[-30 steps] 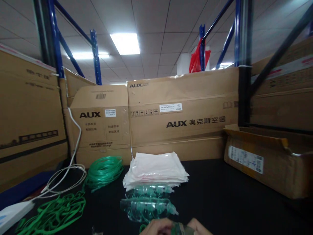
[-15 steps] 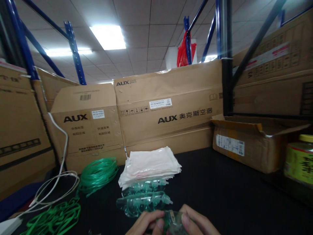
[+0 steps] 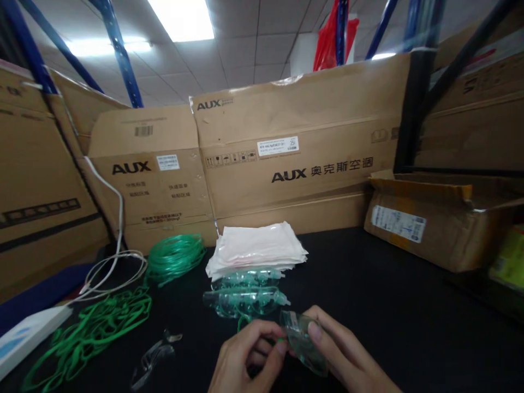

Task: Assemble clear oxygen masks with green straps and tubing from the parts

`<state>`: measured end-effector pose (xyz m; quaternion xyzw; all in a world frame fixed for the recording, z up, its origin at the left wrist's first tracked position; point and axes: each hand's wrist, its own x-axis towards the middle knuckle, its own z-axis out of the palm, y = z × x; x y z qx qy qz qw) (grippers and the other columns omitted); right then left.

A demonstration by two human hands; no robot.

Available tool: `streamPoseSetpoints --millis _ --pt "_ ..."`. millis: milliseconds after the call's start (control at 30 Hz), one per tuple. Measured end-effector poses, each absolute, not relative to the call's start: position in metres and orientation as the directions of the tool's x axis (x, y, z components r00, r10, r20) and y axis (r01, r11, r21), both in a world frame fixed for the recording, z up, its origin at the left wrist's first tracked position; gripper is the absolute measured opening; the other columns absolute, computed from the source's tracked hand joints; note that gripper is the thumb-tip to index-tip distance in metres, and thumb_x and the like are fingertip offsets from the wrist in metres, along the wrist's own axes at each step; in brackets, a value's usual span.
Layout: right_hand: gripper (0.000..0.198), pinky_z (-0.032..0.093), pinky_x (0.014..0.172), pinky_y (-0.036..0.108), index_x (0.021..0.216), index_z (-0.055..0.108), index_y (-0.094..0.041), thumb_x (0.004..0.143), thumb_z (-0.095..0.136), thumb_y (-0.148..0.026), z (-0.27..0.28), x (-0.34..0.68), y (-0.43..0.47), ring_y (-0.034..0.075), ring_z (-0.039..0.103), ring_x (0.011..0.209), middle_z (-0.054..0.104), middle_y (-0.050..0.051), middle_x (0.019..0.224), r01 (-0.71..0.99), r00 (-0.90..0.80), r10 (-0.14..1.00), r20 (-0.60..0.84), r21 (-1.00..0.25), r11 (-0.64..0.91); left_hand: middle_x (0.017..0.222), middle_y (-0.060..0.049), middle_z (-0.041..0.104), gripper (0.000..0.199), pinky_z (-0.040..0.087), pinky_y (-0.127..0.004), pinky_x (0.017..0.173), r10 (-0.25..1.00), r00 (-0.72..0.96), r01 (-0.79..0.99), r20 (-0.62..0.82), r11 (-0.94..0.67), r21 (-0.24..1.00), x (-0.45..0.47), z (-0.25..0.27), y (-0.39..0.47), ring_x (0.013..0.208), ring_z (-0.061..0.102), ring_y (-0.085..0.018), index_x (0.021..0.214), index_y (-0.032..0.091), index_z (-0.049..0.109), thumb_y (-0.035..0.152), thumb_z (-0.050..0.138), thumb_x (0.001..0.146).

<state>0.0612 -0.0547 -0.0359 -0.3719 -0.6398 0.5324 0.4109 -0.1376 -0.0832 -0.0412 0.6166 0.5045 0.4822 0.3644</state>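
In my right hand (image 3: pixel 341 346) is a clear, greenish plastic mask (image 3: pixel 301 341), like an oxygen mask, tilted with its rim toward my left hand. The fingers of my left hand (image 3: pixel 251 355) pinch a green elastic strap (image 3: pixel 281 340) at the mask's edge; only a small bit of it shows between thumb and forefinger. Just beyond my hands, several similar clear green masks (image 3: pixel 245 300) lie in rows. Behind these is a stack of white plastic packets (image 3: pixel 260 245). To the left lies a tangled heap of green elastic straps (image 3: pixel 102 327).
A coil of green tubing (image 3: pixel 176 256), a white cable (image 3: pixel 120 218) and a white power strip (image 3: pixel 30 335) lie on the left. Small clear pieces (image 3: pixel 155 355) sit nearer. Cardboard panels (image 3: pixel 303 120) wall the back; an open carton (image 3: pixel 438 234) stands at the right.
The view has tipped downward, showing more of the black table. My right hand now holds the mask more side-on, and my left fingers have closed on the strap at its edge.
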Motion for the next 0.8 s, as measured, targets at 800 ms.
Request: streamPoseSetpoints --millis 800 --pt "0.049 0.056 0.094 0.038 0.097 0.067 -0.021 0.096 0.054 -0.068 -0.037 0.055 -0.058 0.025 0.073 0.094 0.075 0.005 0.095 -0.097 -0.429 0.903 0.037 -0.995 -0.005 0.078 -0.005 0.073 0.05 0.032 -0.015 0.031 0.962 -0.271 -0.015 0.044 -0.05 0.999 -0.144 -0.021 -0.092 0.036 0.046 -0.005 0.096 0.015 0.077 0.06 0.081 0.075"
